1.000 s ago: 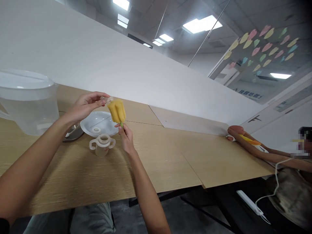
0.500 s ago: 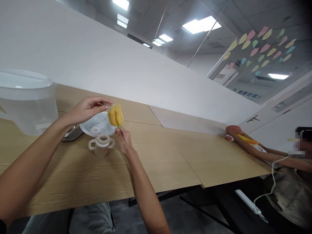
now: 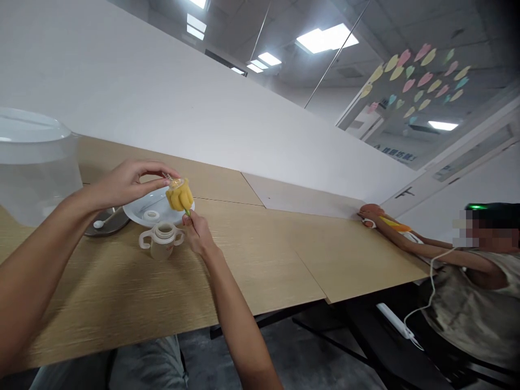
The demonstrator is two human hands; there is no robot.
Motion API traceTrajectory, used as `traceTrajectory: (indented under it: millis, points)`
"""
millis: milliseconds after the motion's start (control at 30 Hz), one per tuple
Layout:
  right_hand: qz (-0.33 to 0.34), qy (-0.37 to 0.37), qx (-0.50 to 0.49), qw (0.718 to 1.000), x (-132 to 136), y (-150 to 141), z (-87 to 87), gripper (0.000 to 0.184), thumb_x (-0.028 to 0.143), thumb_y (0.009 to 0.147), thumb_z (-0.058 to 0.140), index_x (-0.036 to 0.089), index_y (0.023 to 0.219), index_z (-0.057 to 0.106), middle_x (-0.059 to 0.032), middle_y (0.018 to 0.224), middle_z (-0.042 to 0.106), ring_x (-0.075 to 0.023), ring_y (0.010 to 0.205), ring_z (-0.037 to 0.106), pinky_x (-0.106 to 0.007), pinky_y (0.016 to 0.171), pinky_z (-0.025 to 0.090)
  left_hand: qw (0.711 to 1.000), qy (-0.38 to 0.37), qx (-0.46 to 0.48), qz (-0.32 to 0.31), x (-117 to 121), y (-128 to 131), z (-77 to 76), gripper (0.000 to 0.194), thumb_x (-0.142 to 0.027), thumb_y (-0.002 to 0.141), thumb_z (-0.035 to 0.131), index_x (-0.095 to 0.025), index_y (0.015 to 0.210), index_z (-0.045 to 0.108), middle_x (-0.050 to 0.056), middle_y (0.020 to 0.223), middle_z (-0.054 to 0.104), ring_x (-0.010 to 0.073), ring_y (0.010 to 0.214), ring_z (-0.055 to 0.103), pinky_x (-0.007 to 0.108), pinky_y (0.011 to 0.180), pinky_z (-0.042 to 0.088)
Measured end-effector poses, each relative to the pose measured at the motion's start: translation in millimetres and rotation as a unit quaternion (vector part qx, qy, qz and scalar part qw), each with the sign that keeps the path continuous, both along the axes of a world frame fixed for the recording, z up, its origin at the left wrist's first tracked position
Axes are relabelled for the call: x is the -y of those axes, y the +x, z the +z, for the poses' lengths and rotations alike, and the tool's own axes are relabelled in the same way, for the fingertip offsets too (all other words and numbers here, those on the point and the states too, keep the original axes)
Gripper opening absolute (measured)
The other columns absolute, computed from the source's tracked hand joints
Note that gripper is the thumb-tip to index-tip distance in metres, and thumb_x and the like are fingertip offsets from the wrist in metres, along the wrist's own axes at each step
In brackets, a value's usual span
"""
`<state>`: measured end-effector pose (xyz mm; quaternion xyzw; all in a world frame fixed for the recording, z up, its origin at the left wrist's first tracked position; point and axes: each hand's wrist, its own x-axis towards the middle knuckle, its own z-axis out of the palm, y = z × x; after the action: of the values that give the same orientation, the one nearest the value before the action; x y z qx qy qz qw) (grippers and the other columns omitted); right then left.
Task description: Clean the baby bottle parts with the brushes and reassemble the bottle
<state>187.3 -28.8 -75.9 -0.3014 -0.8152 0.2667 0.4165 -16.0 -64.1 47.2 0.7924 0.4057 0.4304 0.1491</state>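
Note:
My right hand (image 3: pixel 198 232) is closed round the thin green handle of a sponge brush with a ridged yellow head (image 3: pixel 179 196), held up above the table. My left hand (image 3: pixel 136 181) pinches a small clear plastic piece (image 3: pixel 176 183) at the top of the sponge; its exact kind is unclear. Just below stands an upright, lidless baby cup (image 3: pixel 161 246) with two side handles. A white ring cap (image 3: pixel 151 215) lies in the pale shallow basin (image 3: pixel 136 218) behind the cup.
A large translucent tub (image 3: pixel 44 179) stands at the left. Near it, a dark round tray (image 3: pixel 106 226) holds a small white-ended tool (image 3: pixel 98 223). At the far right another person (image 3: pixel 467 287) reaches over the table with orange and yellow items. A white wall (image 3: pixel 170 114) borders the back.
The sponge brush head has tilted, so the clear piece now shows on top of it, facing me more. Both hands stay close together; the whole view has shifted slightly.

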Motion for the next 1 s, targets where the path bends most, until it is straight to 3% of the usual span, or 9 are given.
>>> traceTrajectory:
  millis: [233,367,633,1000]
  points:
    - [-0.009,-0.002,0.057,0.998,-1,0,0.9,0.027,0.038,0.095,0.029,0.023,0.076,0.041,0.0033,0.062,0.044,-0.0126,0.058,0.04,-0.024,0.057,0.031,0.998,-0.025,-0.049,0.01,-1,-7,0.9,0.036,-0.048,0.082,0.057,-0.024,0.102,0.074,0.005,0.102,0.072,0.0217,0.089,0.063,0.027,0.076,0.049]
    - [-0.035,0.0,0.122,0.992,1,3,6.7,0.025,0.031,0.096,0.029,0.022,0.08,0.045,0.0029,0.062,0.046,-0.013,0.057,0.041,-0.024,0.057,0.029,0.997,-0.045,-0.053,0.027,-3,-10,-0.4,0.034,-0.046,0.08,0.06,-0.024,0.101,0.075,0.006,0.101,0.072,0.0225,0.089,0.062,0.027,0.078,0.047]
    - [-0.147,0.034,0.283,0.947,4,3,14.6,0.024,0.03,0.099,0.03,0.019,0.099,0.051,-0.0052,0.074,0.062,-0.0166,0.062,0.051,-0.026,0.058,0.03,0.989,-0.038,-0.135,0.052,-19,-19,-14.9,0.038,-0.047,0.084,0.052,-0.027,0.109,0.072,0.003,0.111,0.072,0.0229,0.096,0.063,0.028,0.08,0.046]
    - [-0.184,0.05,0.33,0.925,7,-1,15.3,0.023,0.029,0.099,0.028,0.019,0.104,0.049,-0.0115,0.086,0.068,-0.0219,0.07,0.062,-0.029,0.062,0.04,0.982,-0.108,-0.131,0.081,-23,-19,-19.0,0.049,-0.058,0.082,0.051,-0.026,0.114,0.07,0.004,0.117,0.07,0.0239,0.098,0.062,0.027,0.078,0.046]
